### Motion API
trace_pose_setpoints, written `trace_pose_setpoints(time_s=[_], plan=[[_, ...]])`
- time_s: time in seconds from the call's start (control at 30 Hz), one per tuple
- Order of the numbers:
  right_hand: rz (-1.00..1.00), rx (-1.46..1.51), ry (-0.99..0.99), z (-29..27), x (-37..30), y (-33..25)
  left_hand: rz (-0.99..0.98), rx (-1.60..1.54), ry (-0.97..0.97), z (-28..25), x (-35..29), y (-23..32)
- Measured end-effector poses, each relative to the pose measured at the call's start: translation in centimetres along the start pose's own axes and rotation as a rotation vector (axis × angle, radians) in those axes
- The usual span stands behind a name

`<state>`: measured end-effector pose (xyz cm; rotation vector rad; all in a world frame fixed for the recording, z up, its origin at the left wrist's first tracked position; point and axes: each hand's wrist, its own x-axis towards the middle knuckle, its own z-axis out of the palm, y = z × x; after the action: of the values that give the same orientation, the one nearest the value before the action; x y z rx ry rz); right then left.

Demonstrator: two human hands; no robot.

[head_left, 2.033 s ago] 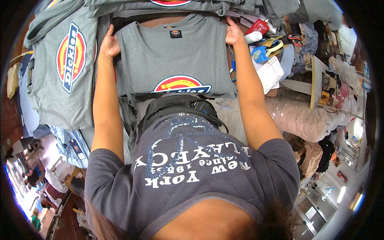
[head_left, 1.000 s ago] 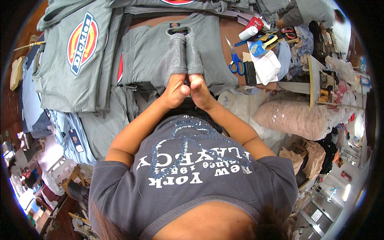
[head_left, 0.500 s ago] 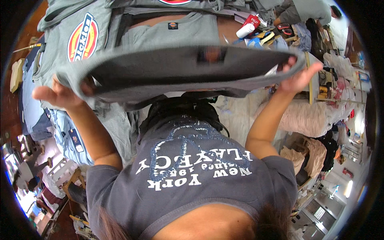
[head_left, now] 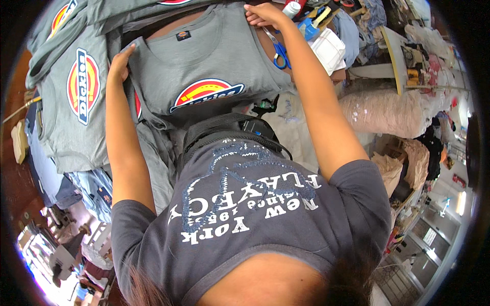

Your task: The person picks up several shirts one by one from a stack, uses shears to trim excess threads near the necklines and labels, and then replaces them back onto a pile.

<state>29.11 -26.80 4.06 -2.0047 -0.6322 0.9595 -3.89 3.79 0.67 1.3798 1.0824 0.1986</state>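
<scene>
A grey T-shirt (head_left: pixel 214 53) lies spread in front of me, with a red, yellow and blue logo on its chest and a small dark neck label. My left hand (head_left: pixel 120 65) is at its left shoulder edge; the thumb stretches out along the cloth, while the other fingers are mostly hidden. At the far right shoulder edge is my right hand (head_left: pixel 265 15), its fingers extended and loosely apart against the fabric. Both arms reach forward. Blue-handled scissors (head_left: pixel 280 55) lie just right of the shirt, beneath my right forearm.
More grey logo shirts (head_left: pixel 61 137) are piled at the left and far side. Beyond my right forearm are a white tray-like item (head_left: pixel 329 51), a blue item (head_left: pixel 309 29) and a white bottle (head_left: pixel 291 9). A large wrapped bundle (head_left: pixel 385 113) lies at the right.
The grey shirt, held up and stretched between my hands earlier, now appears lowered and lies flat. Both hands have moved away from me to its shoulder edges. The view has shifted.
</scene>
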Motion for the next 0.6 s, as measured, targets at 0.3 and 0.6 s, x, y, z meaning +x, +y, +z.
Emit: trace_pose_setpoints(time_s=[0.3,0.6], plan=[[-0.013,0.117,0.004,-0.7,-19.4,11.0,0.279,1.274,0.390,7.8,-6.6,8.4],[-0.013,0.089,0.258,5.5,-21.9,13.8,0.999,1.106,0.117,26.6,-2.8,7.3]])
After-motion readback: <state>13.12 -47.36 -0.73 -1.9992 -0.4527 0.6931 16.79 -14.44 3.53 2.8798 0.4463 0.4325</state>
